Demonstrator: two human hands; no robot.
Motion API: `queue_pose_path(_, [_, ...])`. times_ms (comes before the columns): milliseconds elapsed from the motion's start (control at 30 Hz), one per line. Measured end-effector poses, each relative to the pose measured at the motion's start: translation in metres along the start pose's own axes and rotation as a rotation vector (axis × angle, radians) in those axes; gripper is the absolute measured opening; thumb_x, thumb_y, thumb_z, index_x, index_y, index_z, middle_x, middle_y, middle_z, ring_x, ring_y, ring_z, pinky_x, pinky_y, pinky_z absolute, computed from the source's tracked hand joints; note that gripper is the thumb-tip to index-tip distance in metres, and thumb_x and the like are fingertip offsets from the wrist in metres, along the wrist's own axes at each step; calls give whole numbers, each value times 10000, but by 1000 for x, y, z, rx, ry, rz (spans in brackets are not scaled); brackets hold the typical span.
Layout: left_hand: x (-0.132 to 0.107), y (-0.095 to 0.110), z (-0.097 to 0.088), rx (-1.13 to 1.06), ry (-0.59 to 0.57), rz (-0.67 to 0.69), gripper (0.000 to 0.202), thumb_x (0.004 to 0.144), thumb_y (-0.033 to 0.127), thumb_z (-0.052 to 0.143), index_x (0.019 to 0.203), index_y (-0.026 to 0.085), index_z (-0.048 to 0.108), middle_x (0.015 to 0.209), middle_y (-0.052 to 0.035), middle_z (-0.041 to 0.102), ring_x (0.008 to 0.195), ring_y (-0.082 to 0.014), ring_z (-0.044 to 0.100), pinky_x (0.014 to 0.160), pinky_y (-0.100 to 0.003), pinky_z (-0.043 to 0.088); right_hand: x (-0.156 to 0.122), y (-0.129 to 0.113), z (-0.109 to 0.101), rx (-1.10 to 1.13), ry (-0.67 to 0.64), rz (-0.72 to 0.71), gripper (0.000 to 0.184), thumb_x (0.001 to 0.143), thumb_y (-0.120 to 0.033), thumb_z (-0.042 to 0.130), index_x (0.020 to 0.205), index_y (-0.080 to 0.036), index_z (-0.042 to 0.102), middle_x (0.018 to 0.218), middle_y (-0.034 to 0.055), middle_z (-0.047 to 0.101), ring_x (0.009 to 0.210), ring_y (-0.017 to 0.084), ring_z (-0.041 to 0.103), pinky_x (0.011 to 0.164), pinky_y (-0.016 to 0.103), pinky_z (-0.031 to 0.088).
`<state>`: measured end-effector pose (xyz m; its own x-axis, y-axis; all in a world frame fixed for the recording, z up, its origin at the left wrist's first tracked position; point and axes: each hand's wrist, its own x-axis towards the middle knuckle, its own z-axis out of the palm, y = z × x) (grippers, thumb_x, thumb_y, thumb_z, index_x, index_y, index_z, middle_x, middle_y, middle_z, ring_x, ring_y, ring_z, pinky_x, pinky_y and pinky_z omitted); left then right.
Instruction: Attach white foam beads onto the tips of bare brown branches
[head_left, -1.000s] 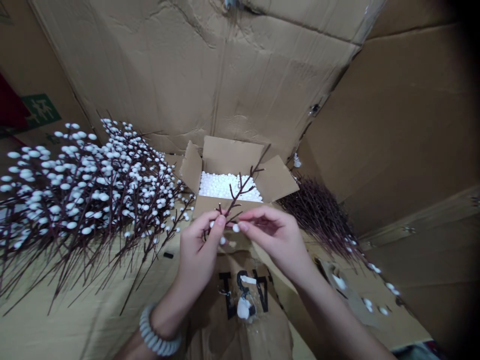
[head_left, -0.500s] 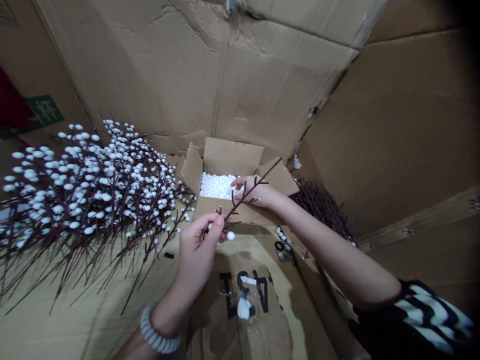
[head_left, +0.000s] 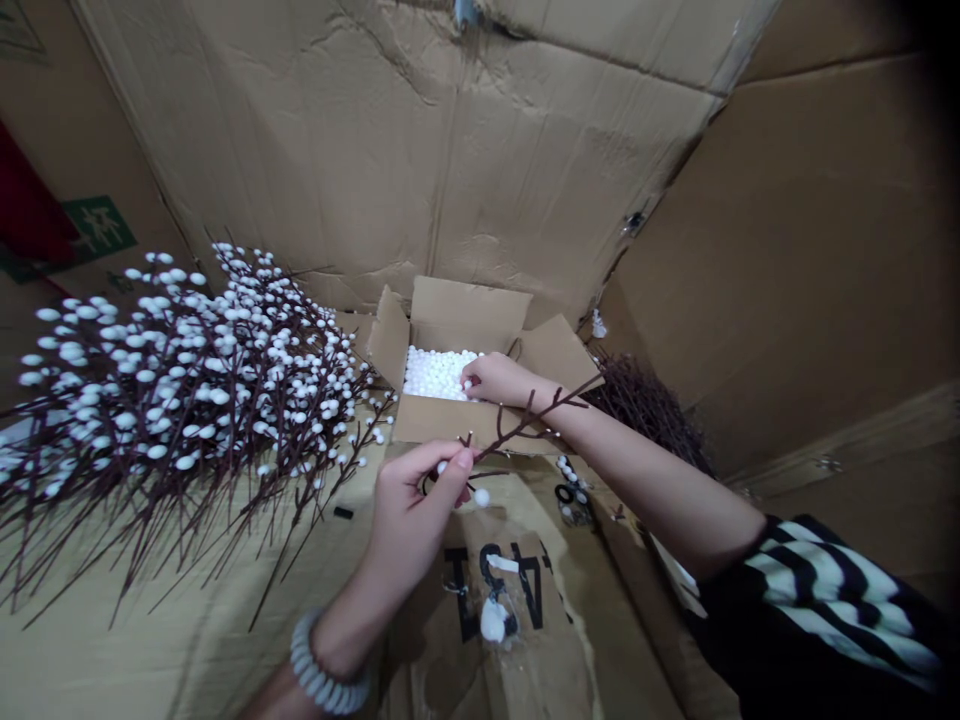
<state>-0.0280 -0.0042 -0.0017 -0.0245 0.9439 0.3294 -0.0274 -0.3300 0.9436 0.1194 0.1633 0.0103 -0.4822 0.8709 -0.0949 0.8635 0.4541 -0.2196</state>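
Note:
My left hand [head_left: 420, 505] pinches a brown artificial twig [head_left: 517, 430] between thumb and fingers. Its bare forked tips slant up to the right, passing in front of my right forearm. A white ball [head_left: 481, 497] sits on a low side shoot beside my left fingers, and another shows partly behind them. Inside the open cardboard box [head_left: 431, 420], my right hand [head_left: 499, 380] has its fingertips drawn together at the loose white balls [head_left: 435, 372], with one small white ball [head_left: 468, 385] at the pinch.
A heap of twigs with white balls [head_left: 217, 370] spreads over the left side. Bare brown twigs [head_left: 649, 410] lie in a bundle to the right. Cardboard walls [head_left: 360, 150] enclose the back and right. A black roll [head_left: 564, 494] and a dark scrap [head_left: 343, 512] lie nearby.
My right fingers have gone from spread to pinched among the balls. My left hand has shifted slightly right and down, and the twig now tilts lower to the right.

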Motion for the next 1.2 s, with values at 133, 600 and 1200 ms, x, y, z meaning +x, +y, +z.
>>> queue_pose_path(133, [-1,-2,0,-8,11,-13,211,820,268,558,662,166,655,497,27,556,469,-114,515,474,-213,408,-2,8,0,144,74,34,138,731,-122,607,798,-146,725,754,76,705,744,188,608,724,275,396])
queue_pose_path(600, [-1,-4,1,-23,-15,-24,202,815,264,570,670,166,671,494,18,584,455,-113,520,457,-220,395,-32,3,-26,1150,134,175,321,928,-246,310,702,-187,531,517,-60,357,432,102,250,477,241,289])
queue_pose_path(1200, [-2,-3,0,-39,-61,-58,241,812,265,548,594,175,595,489,20,545,439,-111,462,429,-221,343,-83,-40,-27,1658,52,37,153,729,-222,585,877,-191,608,564,-79,314,465,81,182,420,206,175])
